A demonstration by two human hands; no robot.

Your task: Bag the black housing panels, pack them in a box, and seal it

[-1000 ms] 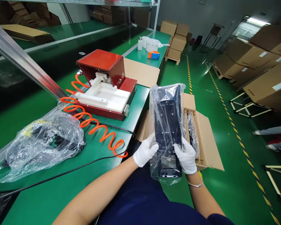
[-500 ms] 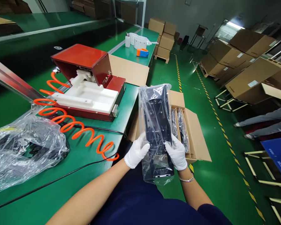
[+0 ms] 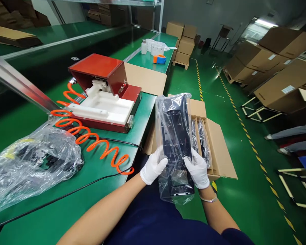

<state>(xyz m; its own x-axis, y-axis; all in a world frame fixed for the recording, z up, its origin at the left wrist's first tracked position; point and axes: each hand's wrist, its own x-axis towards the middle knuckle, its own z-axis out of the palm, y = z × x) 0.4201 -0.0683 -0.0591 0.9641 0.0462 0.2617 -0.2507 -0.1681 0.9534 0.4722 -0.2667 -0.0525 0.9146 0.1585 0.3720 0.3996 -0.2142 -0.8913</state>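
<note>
A long black plastic housing (image 3: 177,136) in a clear plastic bag is held up before my body, its ribbed inner side facing me. My left hand (image 3: 153,165), in a white glove, grips its left edge with the thumb on top. On the opposite edge my right hand (image 3: 197,168), gloved too, is closed with the thumb pressing the bag. Behind the housing stands an open cardboard box (image 3: 220,149) with cardboard dividers and several bagged black parts (image 3: 204,143).
On the green bench (image 3: 112,200) at left sit a red machine with a white fixture (image 3: 107,109), a coiled orange air hose (image 3: 104,153) and a clear bag of dark parts (image 3: 38,163). Stacked cartons (image 3: 257,58) and a person's legs (image 3: 293,136) are at right.
The view has turned slightly left, so the scene sits further right in the picture. Both hands keep the same grip on the bagged housing.
</note>
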